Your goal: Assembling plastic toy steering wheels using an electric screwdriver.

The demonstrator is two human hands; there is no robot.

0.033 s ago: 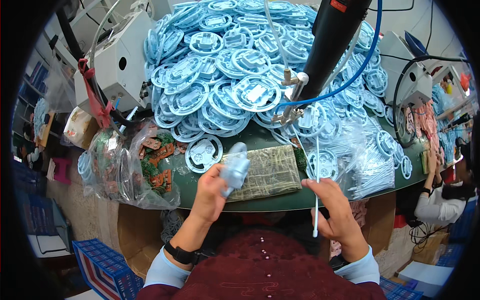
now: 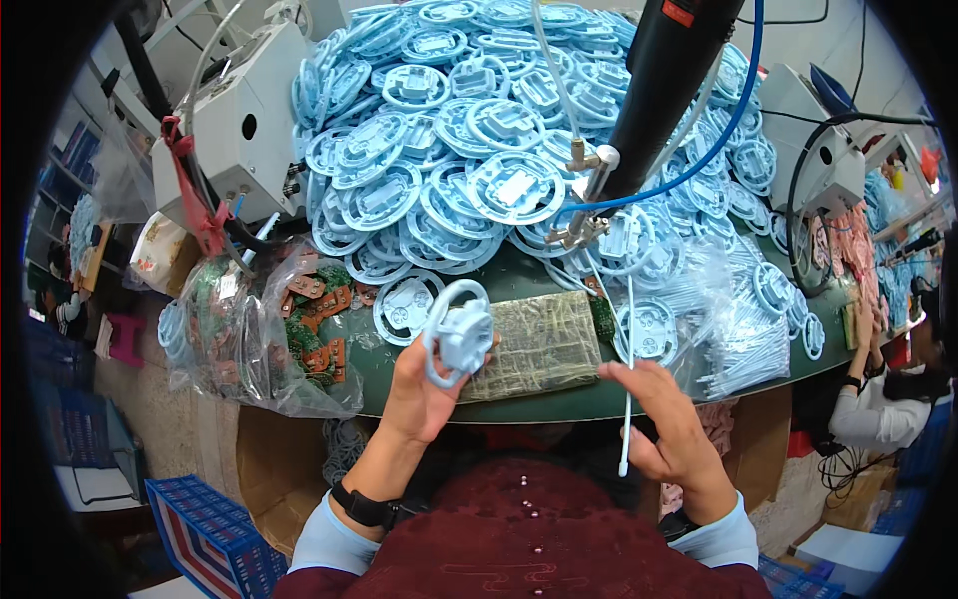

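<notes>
My left hand [image 2: 417, 399] grips a light-blue plastic ring part [image 2: 459, 334] with a raised housing in its middle. The part is tilted on edge above the table's near side. A thin white plastic rod [image 2: 628, 344] runs nearly upright at my right hand [image 2: 669, 414], between the forefinger and thumb. That hand seems to hold the rod, though the contact is partly hidden. Between the hands lies a flat block wrapped in brownish film [image 2: 544, 344]. A flat light-blue ring part [image 2: 404, 307] lies just beyond my left hand, and another [image 2: 649, 331] lies beyond the right.
Light-blue ring parts [image 2: 419, 130] pile high across the back. A black tool arm with metal fittings [image 2: 584, 215] slants down over the table. Clear bags hold circuit boards [image 2: 319, 349] at left and white rods [image 2: 748, 339] at right. A co-worker's hands [image 2: 866, 324] show far right.
My left hand has turned the ring part, which was blurred, so its ring and housing now show. The rod has shifted slightly with my right hand, its lower end tipping left.
</notes>
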